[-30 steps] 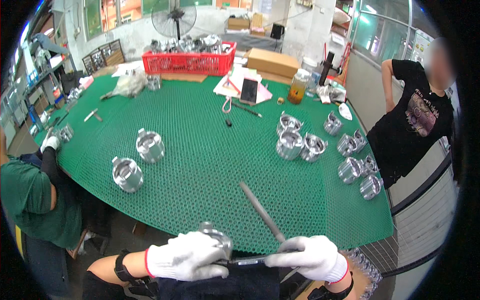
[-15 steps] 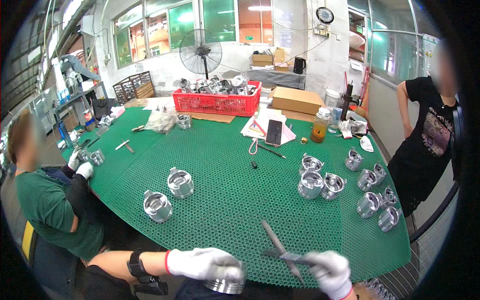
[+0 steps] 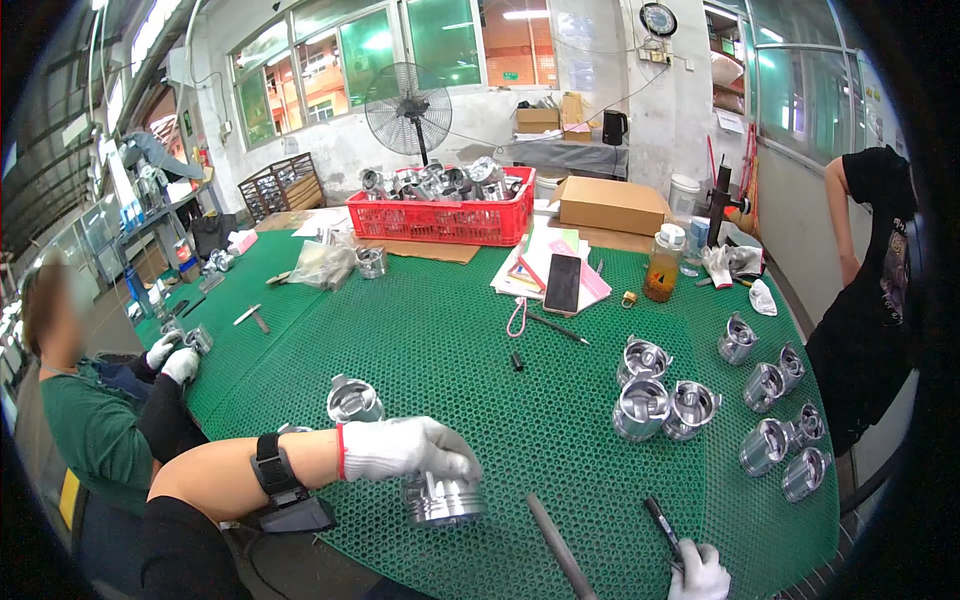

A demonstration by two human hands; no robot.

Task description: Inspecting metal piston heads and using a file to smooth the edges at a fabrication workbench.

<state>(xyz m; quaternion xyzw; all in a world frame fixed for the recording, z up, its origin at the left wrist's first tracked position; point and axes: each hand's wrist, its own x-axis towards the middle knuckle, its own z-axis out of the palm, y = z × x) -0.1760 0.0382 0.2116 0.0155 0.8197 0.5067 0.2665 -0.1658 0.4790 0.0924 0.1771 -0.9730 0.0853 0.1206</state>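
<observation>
My left hand (image 3: 410,450), in a white glove, is closed over a silver piston (image 3: 445,505), its ringed side facing down. The piston is over the near part of the green mat; I cannot tell whether it touches. My right hand (image 3: 700,572), also gloved, grips a slim black tool (image 3: 660,525) pointing away from me; its exact kind is unclear. Between the hands lies a long grey bar, like a file (image 3: 560,545). Behind my left wrist stands another piston (image 3: 355,400), and my forearm mostly hides one more. Three pistons (image 3: 640,408) cluster right of the middle.
Several pistons (image 3: 765,445) stand along the right edge of the green mat (image 3: 450,330). Farther back are a phone (image 3: 563,284), papers, a bottle (image 3: 663,262) and a red crate (image 3: 440,220) of pistons. A co-worker (image 3: 85,400) handles pistons at left; another person (image 3: 865,290) stands at right.
My left hand has lifted the piston up and away from the table's near edge, over the mat. My right hand has moved slightly right and lower, taking the black tool off the file.
</observation>
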